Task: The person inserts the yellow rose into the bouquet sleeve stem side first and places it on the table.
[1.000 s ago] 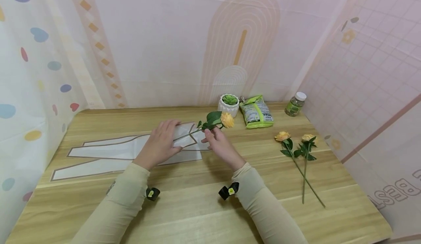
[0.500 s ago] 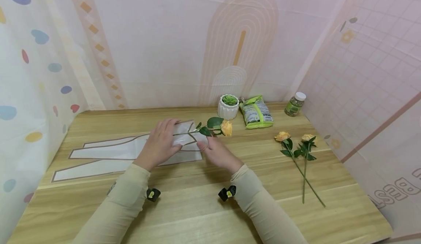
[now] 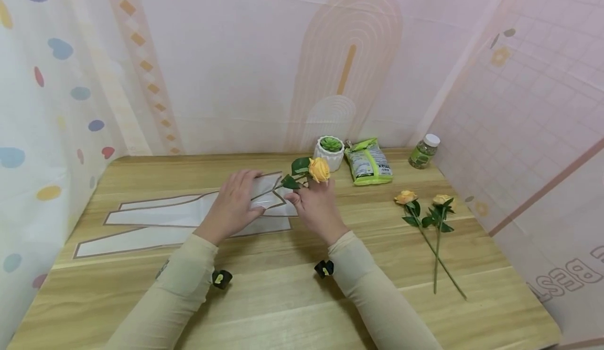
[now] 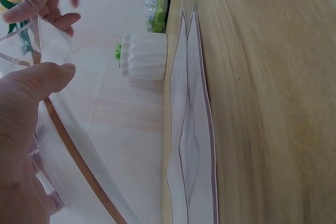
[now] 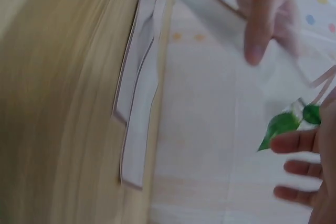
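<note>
My left hand (image 3: 229, 203) grips a flower sleeve (image 3: 269, 199), clear with a brown border, its thumb lying across the front. A yellow artificial rose (image 3: 319, 170) has its stem inside that sleeve, while the bloom and green leaves stick out past the mouth on the right. My right hand (image 3: 318, 208) is at the mouth just below the bloom. In the right wrist view its fingers (image 5: 296, 142) are spread, one fingertip against a leaf (image 5: 281, 128). The left wrist view shows its thumb overlapping the leaves. Under the raised sleeve, flat sleeves (image 3: 118, 241) lie on the table.
Two more yellow roses (image 3: 436, 234) lie with crossed stems at the right. Along the back stand a succulent in a white pot (image 3: 329, 153), a green and white packet (image 3: 369, 164) and a jar with a white lid (image 3: 423, 152). Printed curtains enclose the table (image 3: 283, 297).
The rose's bloom dipped, then rose and turned to face up more. My right hand lowered, then moved up behind the bloom. The left hand keeps its grip on the sleeve.
</note>
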`<act>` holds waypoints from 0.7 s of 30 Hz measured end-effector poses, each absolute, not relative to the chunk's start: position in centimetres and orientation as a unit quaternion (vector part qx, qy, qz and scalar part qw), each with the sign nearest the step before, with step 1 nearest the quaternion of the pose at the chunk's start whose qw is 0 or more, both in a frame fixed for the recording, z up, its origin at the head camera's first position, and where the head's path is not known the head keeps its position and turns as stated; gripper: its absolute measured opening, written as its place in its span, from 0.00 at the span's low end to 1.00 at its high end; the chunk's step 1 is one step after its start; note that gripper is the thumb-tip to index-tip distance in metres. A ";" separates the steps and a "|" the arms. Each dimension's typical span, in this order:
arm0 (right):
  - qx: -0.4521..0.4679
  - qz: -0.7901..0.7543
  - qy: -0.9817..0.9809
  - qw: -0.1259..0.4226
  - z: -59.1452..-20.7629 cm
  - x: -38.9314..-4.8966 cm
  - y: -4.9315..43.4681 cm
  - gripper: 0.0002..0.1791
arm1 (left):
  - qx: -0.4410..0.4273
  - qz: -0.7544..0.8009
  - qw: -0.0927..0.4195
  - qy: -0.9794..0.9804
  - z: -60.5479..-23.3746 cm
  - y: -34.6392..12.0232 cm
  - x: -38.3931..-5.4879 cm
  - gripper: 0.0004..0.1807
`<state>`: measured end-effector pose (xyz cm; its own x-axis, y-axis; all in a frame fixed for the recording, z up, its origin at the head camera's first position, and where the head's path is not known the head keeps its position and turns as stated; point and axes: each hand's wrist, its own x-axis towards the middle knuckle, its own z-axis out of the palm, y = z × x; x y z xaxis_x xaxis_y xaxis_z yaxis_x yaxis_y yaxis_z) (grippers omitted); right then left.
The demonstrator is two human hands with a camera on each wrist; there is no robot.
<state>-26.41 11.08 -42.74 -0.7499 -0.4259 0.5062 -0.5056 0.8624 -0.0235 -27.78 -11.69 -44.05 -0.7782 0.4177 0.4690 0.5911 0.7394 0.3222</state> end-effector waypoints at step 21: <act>0.451 0.222 -0.807 0.309 -42.3 -26.3 13.4 0.39 | -0.285 -0.252 0.181 -0.907 -44.1 -11.9 -27.7 0.47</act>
<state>-26.34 13.38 -42.30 -0.4026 -0.5908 0.6992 -0.8652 0.4950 -0.0799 -27.74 -11.90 -44.11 -0.7713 0.4259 0.4730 0.6090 0.7099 0.3537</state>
